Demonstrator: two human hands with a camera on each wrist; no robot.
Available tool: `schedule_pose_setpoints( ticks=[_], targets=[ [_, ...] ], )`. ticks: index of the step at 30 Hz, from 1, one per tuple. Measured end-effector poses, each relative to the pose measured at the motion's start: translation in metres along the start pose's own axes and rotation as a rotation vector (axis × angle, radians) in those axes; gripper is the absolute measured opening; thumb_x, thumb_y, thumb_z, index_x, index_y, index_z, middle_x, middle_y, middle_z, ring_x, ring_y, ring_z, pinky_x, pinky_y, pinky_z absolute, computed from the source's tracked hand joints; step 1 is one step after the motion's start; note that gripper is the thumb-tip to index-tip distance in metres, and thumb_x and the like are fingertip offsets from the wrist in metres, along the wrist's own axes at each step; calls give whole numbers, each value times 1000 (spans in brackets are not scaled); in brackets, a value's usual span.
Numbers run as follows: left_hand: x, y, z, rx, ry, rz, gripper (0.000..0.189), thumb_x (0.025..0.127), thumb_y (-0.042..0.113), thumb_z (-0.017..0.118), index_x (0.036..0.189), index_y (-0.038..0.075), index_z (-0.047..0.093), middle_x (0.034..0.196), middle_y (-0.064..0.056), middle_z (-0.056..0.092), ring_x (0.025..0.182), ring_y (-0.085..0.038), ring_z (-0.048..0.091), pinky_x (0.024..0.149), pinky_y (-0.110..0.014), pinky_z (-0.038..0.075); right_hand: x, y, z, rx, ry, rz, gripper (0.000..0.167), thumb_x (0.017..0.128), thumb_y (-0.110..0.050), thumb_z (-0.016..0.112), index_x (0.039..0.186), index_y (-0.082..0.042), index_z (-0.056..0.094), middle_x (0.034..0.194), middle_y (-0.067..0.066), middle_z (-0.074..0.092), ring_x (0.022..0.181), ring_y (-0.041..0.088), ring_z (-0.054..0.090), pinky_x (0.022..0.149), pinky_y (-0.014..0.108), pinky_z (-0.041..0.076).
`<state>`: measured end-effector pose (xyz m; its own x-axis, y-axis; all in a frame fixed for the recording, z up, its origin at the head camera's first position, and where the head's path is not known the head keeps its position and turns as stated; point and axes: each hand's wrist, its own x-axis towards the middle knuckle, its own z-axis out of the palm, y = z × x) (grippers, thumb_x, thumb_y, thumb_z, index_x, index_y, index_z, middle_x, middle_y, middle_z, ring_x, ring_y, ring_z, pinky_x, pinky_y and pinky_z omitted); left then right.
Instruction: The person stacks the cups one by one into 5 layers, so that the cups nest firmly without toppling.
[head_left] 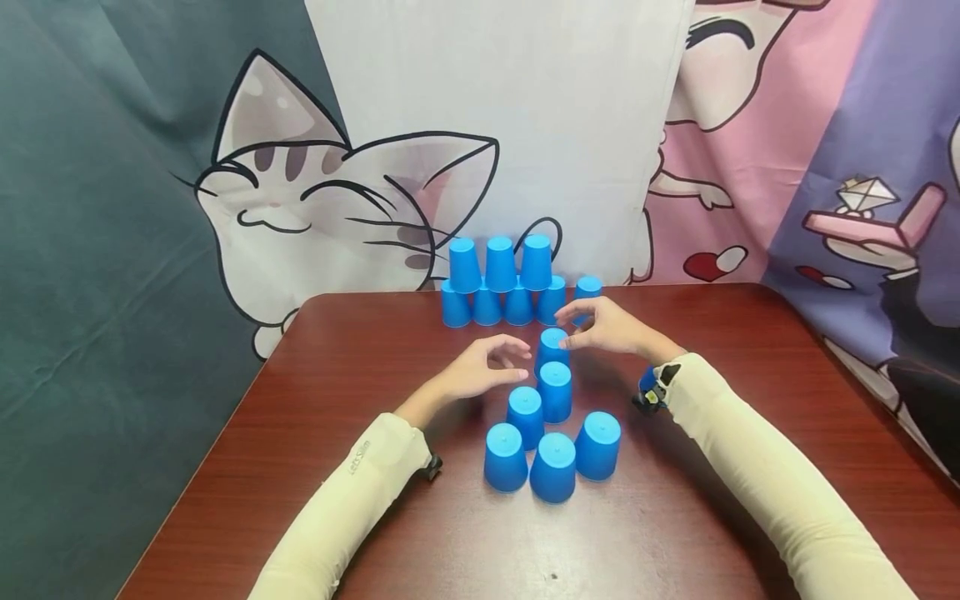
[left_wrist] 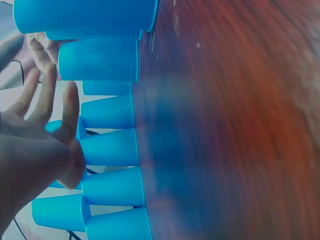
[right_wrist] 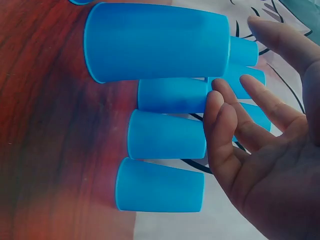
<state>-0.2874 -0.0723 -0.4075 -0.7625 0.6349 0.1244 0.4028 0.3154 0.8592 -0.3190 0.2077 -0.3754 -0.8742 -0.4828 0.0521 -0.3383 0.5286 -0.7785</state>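
My left hand (head_left: 483,367) is just left of a short line of upside-down blue cups, its fingers spread and relaxed around air. My right hand (head_left: 603,325) hovers on the other side, thumb and fingertips close to the top of the farthest cup in that line (head_left: 552,343). Right in front of it stands another blue cup (head_left: 555,396). In the right wrist view a large blue cup (right_wrist: 157,42) appears beside the loosely bent fingers (right_wrist: 225,115). The left wrist view shows the left fingers (left_wrist: 46,95) extended toward a blue cup (left_wrist: 100,60).
At the back edge stands a row of inverted blue cups (head_left: 487,307), with three more cups (head_left: 500,262) stacked across their tops. Several single cups (head_left: 553,471) stand nearer me on the brown table (head_left: 360,350). A printed cloth (head_left: 525,108) hangs behind.
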Motion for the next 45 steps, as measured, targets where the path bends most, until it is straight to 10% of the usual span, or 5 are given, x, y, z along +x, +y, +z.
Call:
schedule_pose_setpoints(
  ticks=[13, 23, 32, 45],
  targets=[
    [-15, 1, -6, -29, -260, 4, 58, 88, 35, 73, 139, 15, 53, 134, 7, 60, 123, -13, 55, 97, -39, 49, -1, 8, 11, -4, -19, 24, 51, 82, -27, 83, 125, -7, 65, 110, 11, 70, 97, 33, 65, 79, 44, 58],
    [-15, 9, -10, 70, -344, -11, 62, 83, 38, 77, 139, 22, 54, 134, 11, 58, 125, -11, 51, 99, -44, 46, 2, 11, 6, -14, 51, 16, 46, 83, -23, 83, 121, -5, 66, 106, 15, 70, 92, 34, 66, 75, 41, 58],
    [-16, 12, -10, 277, -333, -56, 58, 79, 40, 81, 132, 26, 61, 119, 17, 63, 116, -7, 54, 109, -61, 22, 4, 5, -3, -4, 185, 49, 52, 84, -26, 81, 126, -3, 62, 123, 19, 64, 103, 39, 67, 79, 47, 58],
    [-15, 7, -11, 277, -291, -49, 54, 78, 43, 81, 127, 27, 63, 113, 17, 64, 115, -15, 55, 103, -58, 27, 6, -4, -18, 55, 330, 83, 51, 89, -32, 76, 129, -4, 60, 125, 18, 62, 104, 37, 63, 81, 47, 56]
  ],
)
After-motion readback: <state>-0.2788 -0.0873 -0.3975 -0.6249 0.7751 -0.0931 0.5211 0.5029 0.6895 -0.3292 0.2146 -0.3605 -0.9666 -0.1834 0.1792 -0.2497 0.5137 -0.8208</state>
